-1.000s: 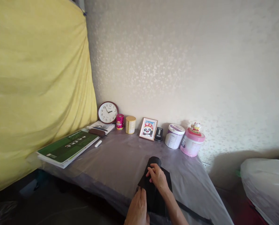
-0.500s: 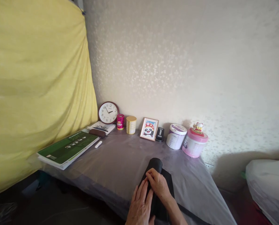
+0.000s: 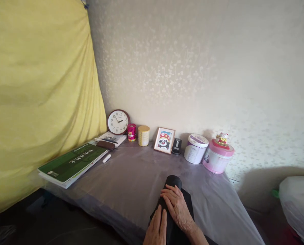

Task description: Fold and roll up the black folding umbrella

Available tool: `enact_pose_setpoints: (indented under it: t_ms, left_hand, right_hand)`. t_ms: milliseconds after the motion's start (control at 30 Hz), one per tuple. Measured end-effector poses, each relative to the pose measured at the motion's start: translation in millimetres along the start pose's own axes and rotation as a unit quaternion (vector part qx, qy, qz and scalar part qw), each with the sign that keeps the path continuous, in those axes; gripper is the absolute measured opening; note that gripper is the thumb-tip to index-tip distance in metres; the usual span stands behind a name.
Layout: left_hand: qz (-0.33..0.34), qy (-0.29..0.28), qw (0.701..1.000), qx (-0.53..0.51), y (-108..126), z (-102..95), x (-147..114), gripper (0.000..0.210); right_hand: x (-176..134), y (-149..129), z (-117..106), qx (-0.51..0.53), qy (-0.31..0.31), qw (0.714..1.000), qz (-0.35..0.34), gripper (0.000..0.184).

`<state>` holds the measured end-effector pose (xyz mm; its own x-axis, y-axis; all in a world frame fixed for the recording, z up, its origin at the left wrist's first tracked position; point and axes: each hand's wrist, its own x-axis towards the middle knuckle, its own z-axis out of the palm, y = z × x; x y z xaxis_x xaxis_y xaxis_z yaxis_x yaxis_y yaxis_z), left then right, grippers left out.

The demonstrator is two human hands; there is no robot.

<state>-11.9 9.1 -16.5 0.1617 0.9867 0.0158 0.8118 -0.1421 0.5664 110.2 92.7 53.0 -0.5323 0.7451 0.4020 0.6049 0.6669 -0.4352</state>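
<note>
A rolled-up black cloth (image 3: 174, 182) lies at the front of the table, with a flat black part showing at its right side. My right hand (image 3: 176, 208) rests across the upper part of the roll, fingers stretched out and pointing left. Against the roll's lower left side lies my left hand (image 3: 156, 225), its fingers extended forward. Neither hand is wrapped round the cloth; both touch it from above. The near end of the roll is hidden by my hands and the frame's lower edge.
On the covered table (image 3: 126, 177), a green book (image 3: 74, 161), brown case (image 3: 105, 145) and white stick-like item (image 3: 106, 158) lie left. A clock (image 3: 118, 121), pink can (image 3: 132, 132), yellow tin (image 3: 143, 136), panda picture (image 3: 164, 140), white tub (image 3: 196, 149) and pink tub (image 3: 217, 158) line the wall.
My right hand has spread from bent fingers to lying flatter across the roll. My left hand has slid back toward me. The view has shifted slightly.
</note>
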Motion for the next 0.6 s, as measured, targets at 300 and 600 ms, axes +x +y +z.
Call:
enact_pose_setpoints:
  t_ms: [300, 600]
  left_hand:
    - [-0.064, -0.026, 0.996, -0.054, 11.0, -17.7, -2.0, 0.057]
    - [-0.045, -0.044, 0.997, -0.039, 27.2, -43.1, -15.6, 0.089]
  right_hand:
    - [35.4, 38.0, 1.8, -0.001, -0.014, 0.999, 0.051, 0.037]
    - [38.8, 59.9, -6.4, 0.0, 0.097, 0.967, 0.235, 0.033]
